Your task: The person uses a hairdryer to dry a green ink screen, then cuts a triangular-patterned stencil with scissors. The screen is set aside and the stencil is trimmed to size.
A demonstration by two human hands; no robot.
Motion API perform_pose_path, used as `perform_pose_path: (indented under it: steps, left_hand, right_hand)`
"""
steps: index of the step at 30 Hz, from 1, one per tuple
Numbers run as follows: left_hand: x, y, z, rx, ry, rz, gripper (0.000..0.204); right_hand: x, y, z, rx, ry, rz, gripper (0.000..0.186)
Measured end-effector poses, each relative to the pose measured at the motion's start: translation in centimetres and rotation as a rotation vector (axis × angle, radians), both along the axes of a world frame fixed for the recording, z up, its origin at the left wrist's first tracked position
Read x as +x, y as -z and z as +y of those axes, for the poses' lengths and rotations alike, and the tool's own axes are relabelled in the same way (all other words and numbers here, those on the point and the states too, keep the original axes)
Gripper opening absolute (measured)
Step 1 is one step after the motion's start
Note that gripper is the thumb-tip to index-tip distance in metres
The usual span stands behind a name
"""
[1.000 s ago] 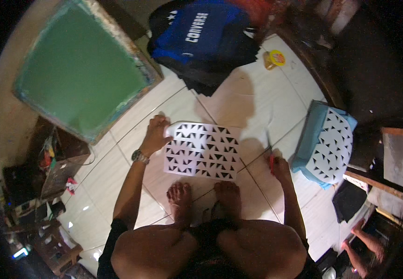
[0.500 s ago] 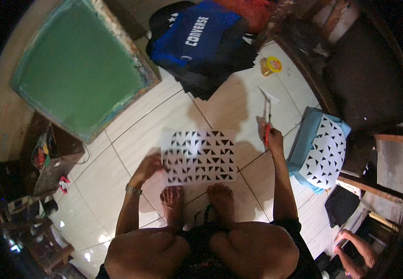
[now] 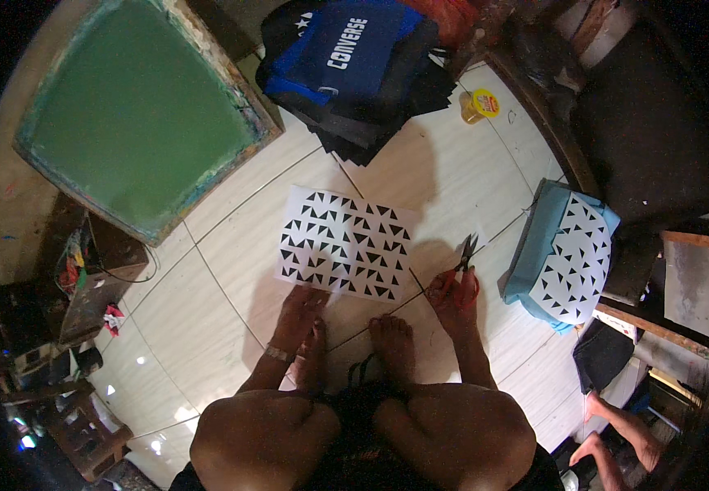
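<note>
Pale tiled floor (image 3: 207, 327) spreads under the squatting person, whose bare knees fill the lower edge and whose feet (image 3: 391, 344) rest just short of a white sheet printed with black triangles (image 3: 346, 243). The left hand (image 3: 299, 309), a band at its wrist, lies flat with fingers loose on the near edge of that sheet, gripping nothing. The right hand (image 3: 452, 296) is clenched round the red handles of a pair of scissors (image 3: 462, 260), the blades pointing away, just beside the sheet's right edge. Further right a light blue fabric piece with the same triangle print (image 3: 567, 254) leans against dark furniture. Beyond the sheet lie a blue and black bag (image 3: 346, 61), a small yellow tub (image 3: 479, 105) and a green-meshed wooden frame (image 3: 137, 106). Another person's hands (image 3: 608, 434) show at the lower right.
</note>
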State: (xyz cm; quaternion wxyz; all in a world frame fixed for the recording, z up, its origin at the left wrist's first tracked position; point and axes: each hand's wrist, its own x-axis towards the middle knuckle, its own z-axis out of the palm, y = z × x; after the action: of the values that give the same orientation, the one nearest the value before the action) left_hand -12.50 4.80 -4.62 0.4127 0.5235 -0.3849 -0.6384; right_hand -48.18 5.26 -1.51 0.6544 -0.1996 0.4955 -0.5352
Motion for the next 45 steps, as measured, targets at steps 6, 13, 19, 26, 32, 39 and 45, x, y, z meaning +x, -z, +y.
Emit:
perform_pose_path:
  steps: [6,13,19,26,32,39,45]
  left_hand:
    - [-2.5,-2.2,-1.0,0.443,-0.261,0.425,0.038]
    - [-6.6,0.5,-1.5,0.054,0.253,0.083,0.034]
    - [-5.5,-2.9,-1.9,-0.177,0.450,-0.377,0.023]
    - [-5.5,-5.1,-1.9,0.454,0.049,0.033,0.031]
    - [-4.5,-5.7,-2.1,0.411,0.078,-0.057,0.032]
    - [-4.1,-6.1,-2.1,0.481,0.084,-0.055,0.035]
    - [-3.6,-5.9,-1.6,0.456,0.028,0.021,0.036]
  right_hand:
    - [1.1,0.5,3.0,0.256,-0.260,-0.040,0.046]
    - [0.9,2.4,4.0,0.350,-0.478,0.364,0.053]
    - [0.1,2.0,2.5,0.204,-0.563,0.285,0.058]
    - [-1.0,4.8,1.3,0.242,-0.579,0.237,0.046]
    - [-1.0,5.7,2.4,0.228,-0.543,0.212,0.053]
    - [-1.7,3.3,1.0,0.277,-0.775,0.287,0.075]
    - [0.3,1.2,0.3,0.316,-0.536,0.353,0.055]
